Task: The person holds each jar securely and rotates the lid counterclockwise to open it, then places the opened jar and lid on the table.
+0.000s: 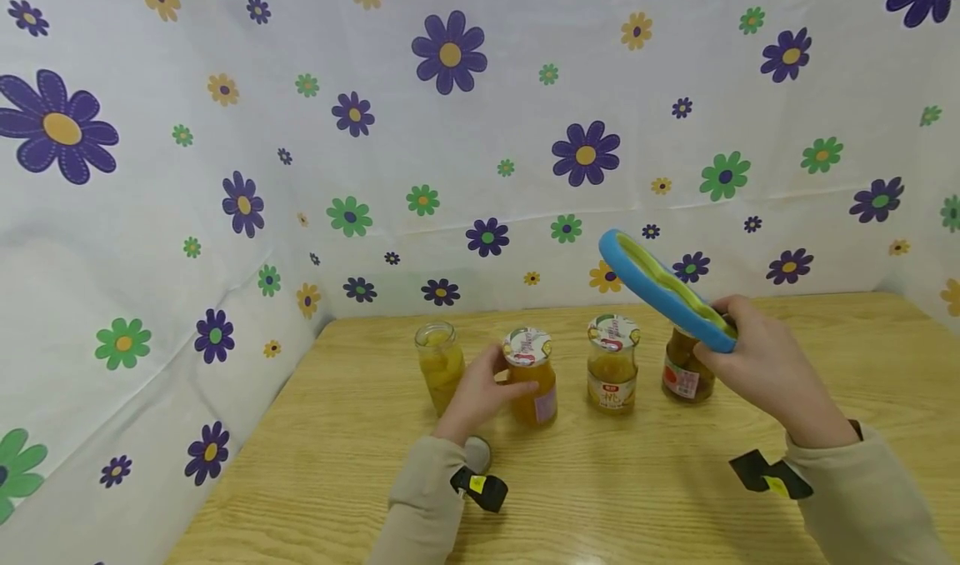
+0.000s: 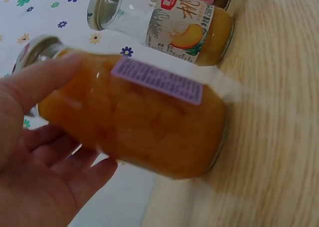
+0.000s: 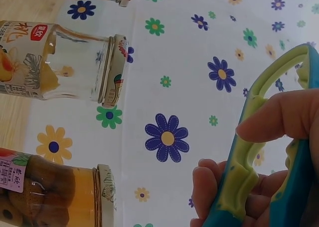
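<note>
A jar of orange fruit [image 1: 534,394] with a printed lid and purple label stands on the table. My left hand [image 1: 480,392] curls round its upper part, thumb on the near side and fingers behind. The left wrist view shows the thumb on the jar's glass [image 2: 144,122]. Up in the air to the right, my right hand [image 1: 757,365] grips a blue and green jar opener [image 1: 660,286], a long loop with a scalloped inner edge. Behind that hand is a jar of dark fruit [image 1: 686,373], partly hidden in the head view.
A lidless jar of yellow fruit [image 1: 441,365] stands left of my left hand. Between the orange and dark jars is a lidded peach jar [image 1: 613,373]. A loose round lid [image 1: 477,455] lies by my left wrist. A flowered cloth [image 1: 480,173] hangs behind the wooden table [image 1: 600,482].
</note>
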Demonstrator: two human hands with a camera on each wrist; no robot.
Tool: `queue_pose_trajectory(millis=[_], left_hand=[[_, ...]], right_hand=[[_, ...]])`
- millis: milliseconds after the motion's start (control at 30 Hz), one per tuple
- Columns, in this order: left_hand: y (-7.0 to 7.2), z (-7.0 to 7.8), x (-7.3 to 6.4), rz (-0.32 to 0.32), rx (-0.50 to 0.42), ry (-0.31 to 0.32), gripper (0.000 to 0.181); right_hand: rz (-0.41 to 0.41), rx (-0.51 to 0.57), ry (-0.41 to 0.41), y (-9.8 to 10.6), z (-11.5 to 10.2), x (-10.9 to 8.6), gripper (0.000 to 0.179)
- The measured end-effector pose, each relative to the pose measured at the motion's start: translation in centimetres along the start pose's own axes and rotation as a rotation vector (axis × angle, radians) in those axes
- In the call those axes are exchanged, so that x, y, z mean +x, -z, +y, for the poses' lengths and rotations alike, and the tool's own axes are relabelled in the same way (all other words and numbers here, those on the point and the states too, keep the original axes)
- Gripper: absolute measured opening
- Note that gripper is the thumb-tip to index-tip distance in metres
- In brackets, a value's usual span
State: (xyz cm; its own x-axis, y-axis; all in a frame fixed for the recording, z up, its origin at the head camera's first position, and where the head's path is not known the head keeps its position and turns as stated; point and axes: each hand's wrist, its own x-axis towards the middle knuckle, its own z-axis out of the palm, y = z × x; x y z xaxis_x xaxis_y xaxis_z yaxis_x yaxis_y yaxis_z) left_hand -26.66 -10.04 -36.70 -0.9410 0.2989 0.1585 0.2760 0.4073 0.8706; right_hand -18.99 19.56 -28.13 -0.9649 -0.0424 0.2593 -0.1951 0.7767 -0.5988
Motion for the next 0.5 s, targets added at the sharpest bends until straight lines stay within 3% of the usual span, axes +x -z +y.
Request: queue_pose_trajectory(millis=[200, 433, 500], left_hand=[[0.5, 0.3, -0.4, -0.189, -0.049, -0.024, 0.058], [0.7, 3.3, -1.8, -0.366, -0.092, -0.050, 0.055], [0.5, 3.1, -1.7, -0.401, -0.100, -0.067, 0.055]], right_hand=[[-0.019, -0.012, 0.023, -0.5, -0.1, 0.0, 0.049], [-0.056, -0.041, 0.041, -1.2, -0.5, 0.0, 0.053], [-0.063, -0.059, 0.054, -1.3, -0.7, 0.0, 0.052]])
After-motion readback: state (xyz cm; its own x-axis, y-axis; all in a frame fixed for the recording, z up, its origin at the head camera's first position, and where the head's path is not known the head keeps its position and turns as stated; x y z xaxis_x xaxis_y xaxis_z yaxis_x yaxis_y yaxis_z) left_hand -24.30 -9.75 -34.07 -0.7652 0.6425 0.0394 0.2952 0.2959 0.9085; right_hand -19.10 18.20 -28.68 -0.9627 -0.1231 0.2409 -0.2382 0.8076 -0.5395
